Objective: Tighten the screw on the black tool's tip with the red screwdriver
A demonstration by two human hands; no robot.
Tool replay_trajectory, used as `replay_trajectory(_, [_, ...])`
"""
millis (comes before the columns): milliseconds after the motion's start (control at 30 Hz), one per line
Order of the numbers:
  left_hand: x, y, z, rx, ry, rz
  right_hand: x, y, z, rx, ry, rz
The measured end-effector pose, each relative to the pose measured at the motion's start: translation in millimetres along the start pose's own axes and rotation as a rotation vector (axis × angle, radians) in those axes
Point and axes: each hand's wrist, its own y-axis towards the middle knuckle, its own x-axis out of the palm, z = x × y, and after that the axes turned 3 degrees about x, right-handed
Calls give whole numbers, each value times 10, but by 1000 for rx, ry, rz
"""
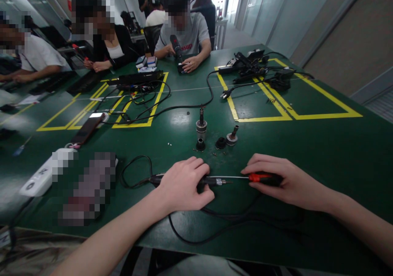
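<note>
My left hand (184, 184) presses down on a black corded tool (211, 181) that lies flat on the green table (322, 153), its metal tip pointing right. My right hand (282, 180) grips a screwdriver (264, 178) with a red and black handle; its thin shaft runs left and meets the tool's tip. Just beyond the hands stand small metal parts: an upright chuck-like piece (201, 125), a black ring (200, 145), a black cap (220, 143) and a short metal fitting (232, 137).
The tool's black cable (215, 223) loops toward the near table edge. A white power strip (39, 178) and a phone (87, 129) lie at left. Yellow tape boxes mark the table; cables and chargers (254, 69) lie at far right. Several people sit across the table.
</note>
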Motion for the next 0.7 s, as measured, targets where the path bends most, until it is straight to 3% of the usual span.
replay_trajectory(367, [-3, 11, 7, 4, 11, -3, 5, 19, -17, 25, 5, -64])
replay_trajectory(700, [-8, 5, 5, 9, 18, -11, -54, -6, -5, 39, 20, 21])
